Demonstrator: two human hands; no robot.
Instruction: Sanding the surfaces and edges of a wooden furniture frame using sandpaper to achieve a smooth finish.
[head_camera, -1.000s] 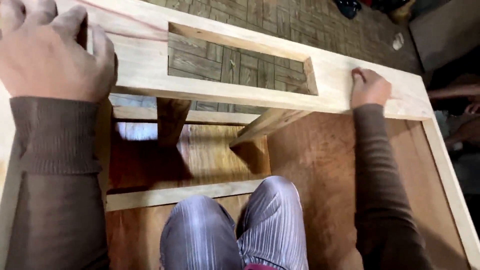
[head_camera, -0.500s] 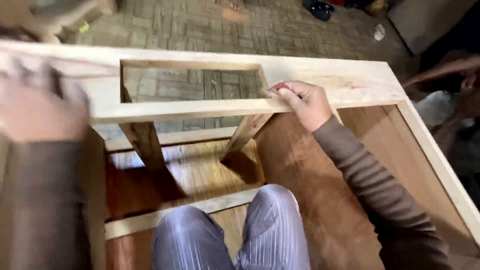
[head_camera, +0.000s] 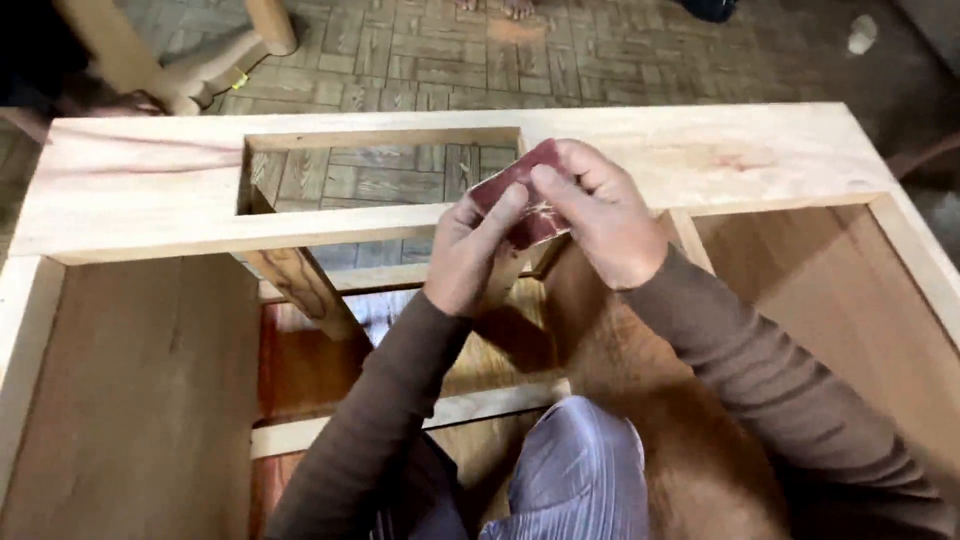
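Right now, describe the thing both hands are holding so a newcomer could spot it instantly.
Start at the pale wooden frame with the rectangular opening. At that opening's right corner, the left hand and right hand meet on a small reddish sandpaper sheet. It is the only thin, dark red item against the light wood.

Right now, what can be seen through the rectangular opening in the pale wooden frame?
Through the opening in the wooden frame shows the parquet floor. Its right end is partly hidden by both hands holding reddish sandpaper.
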